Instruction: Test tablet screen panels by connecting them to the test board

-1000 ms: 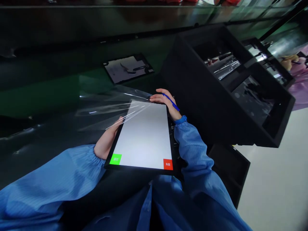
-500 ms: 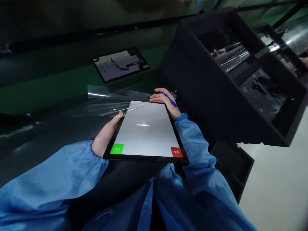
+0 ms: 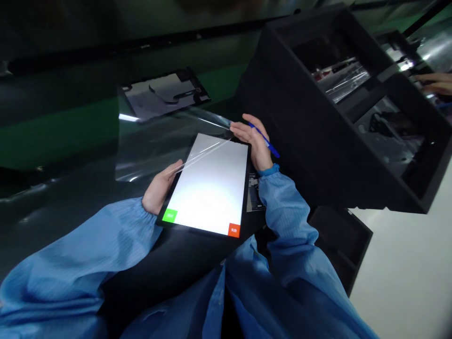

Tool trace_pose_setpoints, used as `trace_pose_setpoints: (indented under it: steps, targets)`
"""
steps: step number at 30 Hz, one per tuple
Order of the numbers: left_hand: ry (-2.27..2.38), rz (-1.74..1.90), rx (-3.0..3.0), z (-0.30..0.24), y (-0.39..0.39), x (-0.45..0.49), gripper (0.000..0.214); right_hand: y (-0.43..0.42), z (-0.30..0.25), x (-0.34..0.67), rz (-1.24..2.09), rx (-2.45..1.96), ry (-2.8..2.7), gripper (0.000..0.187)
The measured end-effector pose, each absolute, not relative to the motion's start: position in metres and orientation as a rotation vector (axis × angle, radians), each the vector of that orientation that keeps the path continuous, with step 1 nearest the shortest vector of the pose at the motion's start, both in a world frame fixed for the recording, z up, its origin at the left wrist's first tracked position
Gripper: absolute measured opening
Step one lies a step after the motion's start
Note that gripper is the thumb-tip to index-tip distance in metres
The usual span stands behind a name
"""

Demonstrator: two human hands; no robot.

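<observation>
A tablet (image 3: 212,183) with a lit white screen tilts up in front of me, with a green box at its lower left corner and a red one at its lower right. My left hand (image 3: 161,188) grips its left edge, the thumb at the front and the other fingers hidden behind. A clear plastic film (image 3: 151,143) spreads over the tablet's top and out to the left. With its fingertips closed, my right hand (image 3: 257,143) holds the film's right end above the tablet's upper right corner. A blue pen (image 3: 271,149) is tucked between that hand's fingers.
Behind the film lies another panel (image 3: 199,84) with a dark cable. Stacked black foam trays (image 3: 289,108) holding film-wrapped parts rise at the right. A flat component (image 3: 254,197) lies beside my right forearm. A co-worker's hand (image 3: 436,84) shows at the far right.
My right hand has risen to the right, lifting the film, which spreads wider. The tablet has turned and shifted left, its screen is brighter, and the flat component beside it is uncovered.
</observation>
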State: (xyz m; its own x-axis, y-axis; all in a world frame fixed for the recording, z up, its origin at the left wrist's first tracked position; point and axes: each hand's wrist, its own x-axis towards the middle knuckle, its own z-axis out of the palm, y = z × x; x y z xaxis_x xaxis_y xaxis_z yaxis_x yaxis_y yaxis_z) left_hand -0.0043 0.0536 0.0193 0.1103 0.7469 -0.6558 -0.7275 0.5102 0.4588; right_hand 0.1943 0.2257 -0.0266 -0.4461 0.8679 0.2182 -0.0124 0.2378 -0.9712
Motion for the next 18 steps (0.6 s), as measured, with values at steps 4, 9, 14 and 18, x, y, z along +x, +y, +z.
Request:
trace_pose_setpoints:
  steps: [4,9,14,18]
  targets:
    - [1.111,1.152,-0.056,0.0,0.056,0.002,0.043,0.232,-0.028,0.198,1.249,-0.786,-1.549,0.063]
    - [1.039,1.171,-0.109,-0.012,0.056,-0.001,0.04,0.235,-0.029,0.199,1.244,-0.717,-1.529,0.051]
    - [0.999,1.148,-0.166,-0.011,0.056,-0.004,0.04,0.235,-0.029,0.2,1.211,-0.75,-1.602,0.05]
    - [1.021,1.191,-0.112,-0.018,0.055,-0.004,0.036,0.233,-0.027,0.201,1.287,-0.654,-1.567,0.046]
